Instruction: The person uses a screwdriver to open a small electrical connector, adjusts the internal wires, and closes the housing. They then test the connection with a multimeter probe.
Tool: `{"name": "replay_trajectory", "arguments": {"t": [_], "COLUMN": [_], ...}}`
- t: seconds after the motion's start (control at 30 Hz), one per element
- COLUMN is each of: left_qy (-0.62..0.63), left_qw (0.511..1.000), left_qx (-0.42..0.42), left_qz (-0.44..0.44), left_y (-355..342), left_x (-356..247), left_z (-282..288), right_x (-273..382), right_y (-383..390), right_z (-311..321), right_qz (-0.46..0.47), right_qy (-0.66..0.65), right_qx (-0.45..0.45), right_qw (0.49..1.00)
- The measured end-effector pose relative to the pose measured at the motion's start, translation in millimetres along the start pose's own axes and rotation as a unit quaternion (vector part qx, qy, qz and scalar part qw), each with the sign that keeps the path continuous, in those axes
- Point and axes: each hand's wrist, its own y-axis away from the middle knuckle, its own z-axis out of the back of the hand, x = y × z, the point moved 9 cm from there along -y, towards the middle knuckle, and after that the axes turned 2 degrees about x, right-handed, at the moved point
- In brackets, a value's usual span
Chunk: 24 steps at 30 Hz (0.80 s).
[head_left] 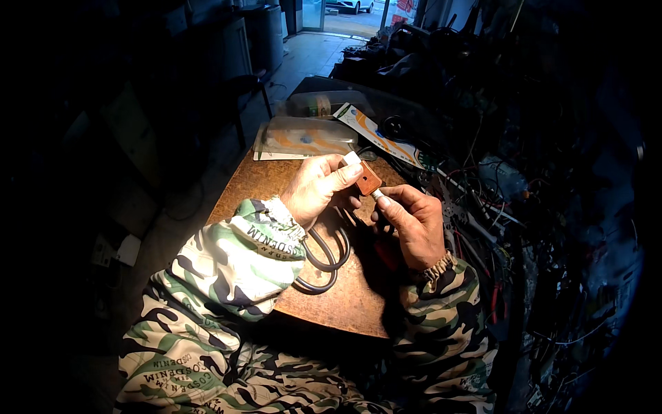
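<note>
Above the wooden bench top, my left hand (316, 188) pinches a small orange-brown block (369, 179) with a dark hole in its face. A white piece (352, 159) shows at the block's upper end, by my left thumb. My right hand (414, 219) is closed, thumb and fingers on a short silvery cylinder (376, 195) at the block's lower end. Whether the cylinder is joined to the block, I cannot tell. Below my left hand, a thick black cable (331, 265) lies in loops; its upper end is hidden by the hands.
On the wooden bench top (241, 181), clear plastic packages (307, 134) lie at the far side. A white-and-orange card (376, 134) leans near them. Tangled wires and tools, some red-handled (495, 303), crowd the right side. A dark stool (241, 86) stands beyond, left.
</note>
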Motion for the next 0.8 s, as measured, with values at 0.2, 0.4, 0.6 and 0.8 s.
{"name": "replay_trajectory", "arguments": {"t": [0.2,0.4,0.6,0.8], "left_qy": [-0.041,-0.129,-0.359,-0.486], "left_qw": [0.998,0.982,0.915,0.858], "left_qx": [0.035,-0.092,-0.159,0.164], "left_qz": [-0.01,-0.107,-0.093,-0.028], "left_y": [-13.8,-5.7,18.7,41.6], "left_x": [6.0,-64.4,-83.6,-56.3], "left_z": [-11.7,46.3,104.7,20.2], "right_x": [-15.4,-14.1,-34.0,-44.6], "right_y": [7.5,2.3,-3.1,-4.3], "right_z": [11.3,23.9,55.2,62.2], "right_qz": [-0.045,-0.046,-0.038,-0.053], "right_qy": [-0.018,-0.066,-0.139,-0.093], "right_qx": [-0.016,-0.083,-0.153,-0.147], "right_qw": [0.999,0.993,0.978,0.983]}}
